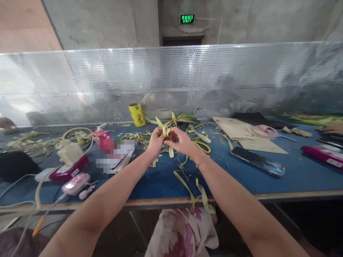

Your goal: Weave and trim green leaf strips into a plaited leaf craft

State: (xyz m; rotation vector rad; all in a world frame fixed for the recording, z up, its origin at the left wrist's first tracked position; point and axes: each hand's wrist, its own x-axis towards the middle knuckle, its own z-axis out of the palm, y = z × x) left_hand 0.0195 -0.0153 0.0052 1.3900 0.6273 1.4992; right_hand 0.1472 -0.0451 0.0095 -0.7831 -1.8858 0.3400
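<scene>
Pale yellow-green leaf strips [166, 131], folded together, are pinched between my two hands above the blue table. My left hand [155, 141] is closed on their left side, and my right hand [183, 141] grips them from the right with curled fingers. One strip end points up and left, while another hangs below the fingers. Fingers hide part of the fold. Just beyond lie longer green leaves [184, 117]. Beside my right hand is a yellow loop [203, 147], partly covered by it.
Leaf scraps [136, 137] litter the table. A yellow tube [137, 115] stands near the perforated metal screen [171, 71]. A phone [257, 161] and brown paper [235, 130] lie right; a red box [103, 140] and pink device [75, 184] with cables are left. Another person's hand [333, 129] shows far right.
</scene>
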